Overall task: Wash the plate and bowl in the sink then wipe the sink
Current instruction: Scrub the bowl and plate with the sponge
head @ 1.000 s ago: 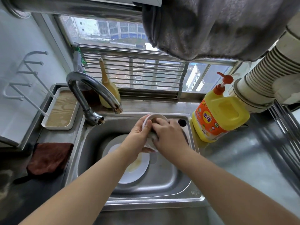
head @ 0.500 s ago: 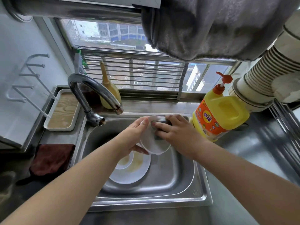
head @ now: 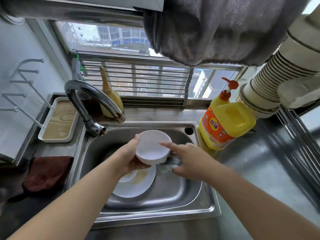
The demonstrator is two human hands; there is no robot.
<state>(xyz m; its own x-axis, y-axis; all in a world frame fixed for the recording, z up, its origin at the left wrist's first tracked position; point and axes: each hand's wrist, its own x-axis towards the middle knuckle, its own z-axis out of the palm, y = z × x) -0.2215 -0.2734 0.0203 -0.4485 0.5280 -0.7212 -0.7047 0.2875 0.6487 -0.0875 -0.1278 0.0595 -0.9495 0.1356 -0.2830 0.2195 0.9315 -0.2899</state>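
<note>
Left hand [head: 131, 158] grips bowl [head: 152, 147] by rim above sink [head: 199, 203]; right hand [head: 188, 160] clutches sponge [head: 174, 161]. Likely rigid, slippery, breakable.

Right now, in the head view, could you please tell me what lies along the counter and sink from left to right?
Dark red cloth → wood-lined tray → faucet → white bowl → yellow detergent bottle.

Both forearms bare; left hand [head: 129, 157] and right hand [head: 188, 159] apparently ungloved, ringless.
</note>
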